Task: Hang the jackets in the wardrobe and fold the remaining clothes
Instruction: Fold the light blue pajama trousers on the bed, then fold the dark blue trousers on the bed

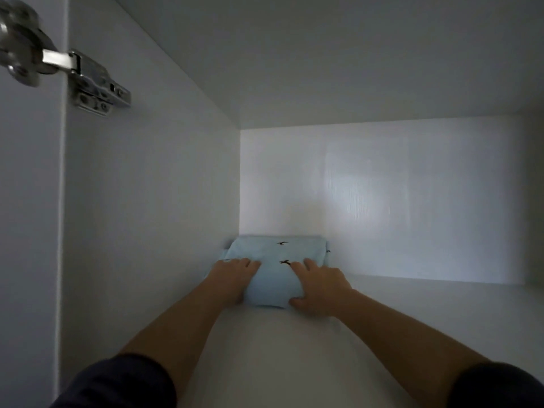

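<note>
A folded light-blue garment (275, 270) with small dark bird prints lies on a white wardrobe shelf (294, 363), in the back left corner. My left hand (232, 279) holds its left side, fingers over the top and the thumb hidden. On the right side, my right hand (319, 285) grips the garment, fingers on top and the thumb against the front fold. Both forearms reach into the compartment from the bottom of the view.
The left side panel (147, 201) stands close beside the garment, and the back panel (382, 201) is right behind it. Another shelf (323, 54) forms a ceiling above. A metal door hinge (88, 81) sits at the upper left. Bare shelf extends to the right.
</note>
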`<state>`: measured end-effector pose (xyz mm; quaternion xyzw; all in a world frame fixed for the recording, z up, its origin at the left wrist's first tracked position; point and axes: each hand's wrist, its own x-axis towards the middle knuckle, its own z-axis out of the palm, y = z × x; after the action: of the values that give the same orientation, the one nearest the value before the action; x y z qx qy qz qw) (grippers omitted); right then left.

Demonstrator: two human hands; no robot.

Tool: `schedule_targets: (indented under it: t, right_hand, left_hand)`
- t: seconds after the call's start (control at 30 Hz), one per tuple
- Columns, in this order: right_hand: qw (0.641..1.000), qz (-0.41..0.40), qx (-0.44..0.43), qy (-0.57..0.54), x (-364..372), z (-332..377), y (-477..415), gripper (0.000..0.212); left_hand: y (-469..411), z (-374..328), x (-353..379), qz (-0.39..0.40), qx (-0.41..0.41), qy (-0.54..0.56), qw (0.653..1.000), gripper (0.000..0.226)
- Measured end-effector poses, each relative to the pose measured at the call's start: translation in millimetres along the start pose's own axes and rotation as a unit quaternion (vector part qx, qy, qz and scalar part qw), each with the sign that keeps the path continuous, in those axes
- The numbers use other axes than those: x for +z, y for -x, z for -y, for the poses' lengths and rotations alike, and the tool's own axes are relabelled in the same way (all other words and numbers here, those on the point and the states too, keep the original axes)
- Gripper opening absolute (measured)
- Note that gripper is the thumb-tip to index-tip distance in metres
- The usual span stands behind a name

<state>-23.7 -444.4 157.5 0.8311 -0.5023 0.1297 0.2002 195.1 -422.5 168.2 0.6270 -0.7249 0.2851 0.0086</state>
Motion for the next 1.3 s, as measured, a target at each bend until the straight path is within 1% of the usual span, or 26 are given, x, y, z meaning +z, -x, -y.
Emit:
schedule_targets:
  t: [0.07,0.17,0.2,0.27,0.3,0.4,0.5,0.67,0.73,0.8,0.87,0.93,1.0,1.07,1.13,1.17,1.23,1.3]
  right_hand:
    - [1.000,-0.004,0.013,-0.007,8.1,-4.0,-8.0,0.083]
    - [0.999,-0.015,0.029,0.000,17.2,-10.0,-17.9,0.084]
    - [0.999,-0.018,0.031,0.010,19.0,-11.3,-20.1,0.085]
    - [0.999,-0.022,0.034,0.027,22.0,-11.6,-22.2,0.085]
    - [0.999,-0.024,0.035,0.031,23.2,-11.4,-22.2,0.086]
    - [0.999,-0.020,0.037,0.033,23.4,-9.2,-20.6,0.086]
    - [0.999,-0.011,0.040,0.017,22.6,-5.7,-18.4,0.087]
    - [0.999,0.025,0.026,0.006,1.8,-3.3,0.9,0.083]
    - [1.000,0.028,0.013,0.002,-15.1,-2.5,20.2,0.079]
    - [0.999,0.014,0.002,-0.029,-36.2,-1.3,49.3,0.075]
    - [0.998,-0.010,-0.002,-0.069,-58.8,-1.3,87.6,0.072]
    - [0.993,-0.041,0.006,-0.111,-80.5,-3.0,133.0,0.069]
    - [0.981,-0.092,0.034,-0.169,-99.6,-5.6,187.5,0.065]
    - [0.959,-0.145,0.079,-0.230,-115.4,-10.2,251.3,0.062]
    - [0.931,-0.186,0.140,-0.282,-128.5,-15.3,321.6,0.058]
    - [0.914,-0.205,0.175,-0.304,-135.4,-17.8,358.3,0.055]
    - [0.879,-0.243,0.245,-0.330,-150.9,-17.2,437.4,0.048]
    - [0.856,-0.264,0.313,-0.316,-166.4,-9.6,523.5,0.044]
  left_hand:
    - [-8.0,-3.0,8.3,-0.010,-0.025,-0.011,1.000,0.080]
    - [-15.1,-7.4,14.7,-0.016,-0.072,-0.017,0.997,0.067]
    - [-14.8,-8.8,13.5,-0.035,-0.079,-0.022,0.996,0.061]
    - [-9.5,-11.6,7.5,-0.115,-0.079,-0.042,0.989,0.050]
    - [-6.8,-13.0,6.1,-0.130,-0.074,-0.053,0.987,0.047]
    - [-0.8,-15.7,2.2,-0.175,-0.076,-0.056,0.980,0.050]
    - [-4.4,-14.0,10.2,-0.102,-0.091,-0.016,0.990,0.045]
    - [2.3,-14.1,0.1,-0.047,-0.102,0.026,0.993,0.043]
    - [8.7,-15.3,-21.2,-0.027,-0.126,0.081,0.988,0.037]
    - [18.0,-19.4,-55.6,-0.031,-0.136,0.183,0.973,0.036]
    - [35.1,-33.4,-92.1,-0.076,-0.119,0.288,0.947,0.035]
    - [62.8,-59.4,-120.9,-0.160,-0.077,0.372,0.911,0.025]
    - [98.5,-94.5,-139.3,-0.243,-0.028,0.447,0.861,0.013]
    - [134.6,-137.5,-151.3,-0.291,0.008,0.520,0.803,0.005]
    - [168.6,-186.3,-161.9,-0.302,0.027,0.597,0.742,0.016]
    - [185.3,-214.5,-168.5,-0.290,0.036,0.637,0.713,0.019]
    - [225.7,-275.2,-183.6,-0.246,0.074,0.705,0.661,0.018]
    - [276.7,-337.5,-202.6,-0.191,0.136,0.756,0.611,0.010]
